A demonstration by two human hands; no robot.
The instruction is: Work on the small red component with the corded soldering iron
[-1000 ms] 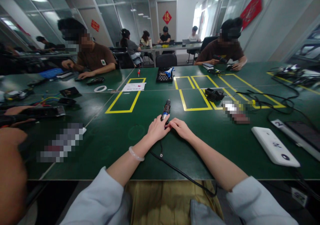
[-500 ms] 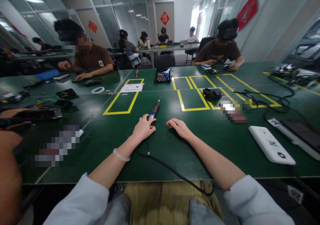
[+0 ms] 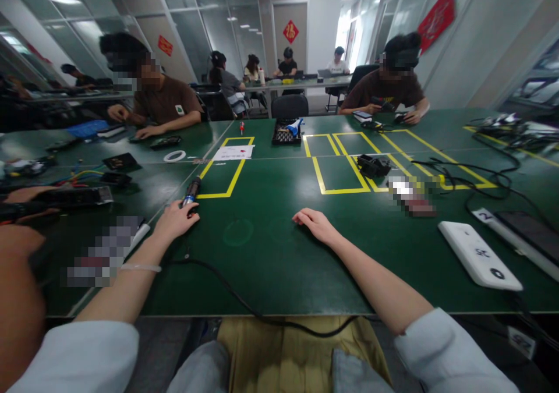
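Observation:
My left hand [image 3: 177, 221] is closed around an electric screwdriver [image 3: 191, 193], dark with a blue band, at the lower left corner of a yellow tape rectangle. Its tip points away from me and is hard to make out here. A black cord [image 3: 236, 293] runs from near that hand over the table edge. On the green tabletop [image 3: 262, 265], my right hand [image 3: 315, 224] rests with its fingers curled in; nothing shows in them. A faint ring mark [image 3: 238, 232] lies between the two hands.
A black parts tray [image 3: 286, 132] with a blue-and-white item stands at the far side. A black device [image 3: 373, 165] and a white power bank [image 3: 479, 254] lie to the right, with tangled cables [image 3: 502, 126] behind. Co-workers sit opposite; another person's arm [image 3: 21, 259] reaches in at left.
My left hand has carried the screwdriver to the left, from the table's middle to the tape corner, and the cord trailed after it. My right hand has stayed in place.

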